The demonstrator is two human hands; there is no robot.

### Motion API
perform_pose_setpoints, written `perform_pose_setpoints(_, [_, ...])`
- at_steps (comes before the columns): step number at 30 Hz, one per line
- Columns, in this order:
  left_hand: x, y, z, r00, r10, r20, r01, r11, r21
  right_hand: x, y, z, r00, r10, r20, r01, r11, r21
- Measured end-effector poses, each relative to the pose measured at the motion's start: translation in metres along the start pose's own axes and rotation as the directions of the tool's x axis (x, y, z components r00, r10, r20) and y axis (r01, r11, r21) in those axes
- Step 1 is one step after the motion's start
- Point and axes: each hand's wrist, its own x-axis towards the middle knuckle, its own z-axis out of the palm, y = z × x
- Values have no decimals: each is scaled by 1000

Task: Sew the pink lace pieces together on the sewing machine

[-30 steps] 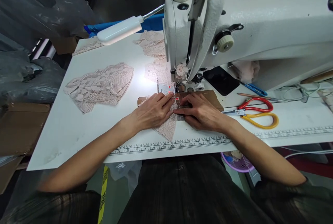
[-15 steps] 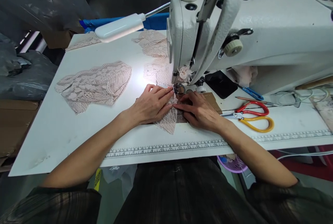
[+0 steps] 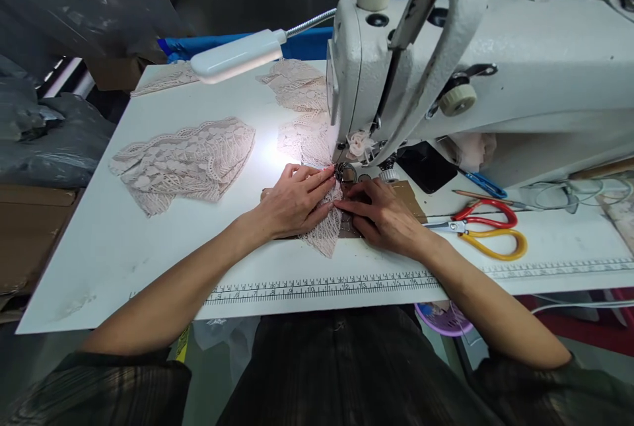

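At the sewing machine [image 3: 347,82], a pale pink piece of lace [image 3: 324,238] lies just on the near side of the metal foot [image 3: 345,174], its loose point trailing over the surface [image 3: 148,254] toward the printed ruler [image 3: 321,290], with both your hands upon it. Your left hand [image 3: 292,203] is laid flat over the lace, fingers extended, tips beside the foot; your right hand [image 3: 389,214] is half curled, its forefinger at the lace's right edge, though whether the thumb pinches anything beneath cannot be told. Good work here probably rests on a light, even press from the left hand, so the openwork lies flat without stretching, while the right forefinger squares the edge to the foot. Fingertips this near the metal call for care; a little clearance would be wise. More lace [image 3: 304,139] lies on the far side; whether it joins your piece cannot be made out, so watch for drag there. The red-and-yellow scissors [image 3: 459,226], right of your right hand, are best left clear of the fabric.
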Motion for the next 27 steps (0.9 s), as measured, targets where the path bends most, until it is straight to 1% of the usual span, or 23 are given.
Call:
perform_pose_setpoints(5, [0,0,0,1000,-5,5,5,1000,-6,0,1,2,1000,-4,-28,4,1000,-1])
perform_pose_setpoints(10, [-1,0,2,1000,5,-9,-5,1000,22,1,2,0,999,-35,-34,36,999,28])
perform_pose_setpoints(15, [-1,4,5,994,34,-106,-27,997,68,1,3,-1,999,-31,-19,31,999,21])
perform_pose_setpoints(18, [-1,4,5,982,76,-172,-68,996,52,0,1,-1,1000,-21,-19,21,1000,-3])
perform_pose_setpoints(20, [-1,3,4,977,89,-193,-84,996,34,0,-1,0,1000,-8,-12,7,1000,-29])
perform_pose_setpoints(24, [-1,2,1,985,69,-159,-70,998,0,0,-3,-1,1000,25,12,-24,997,-79])
perform_pose_setpoints(27, [-2,2,0,989,68,-135,-66,998,18,1,-4,-2,999,37,22,-35,996,-86])
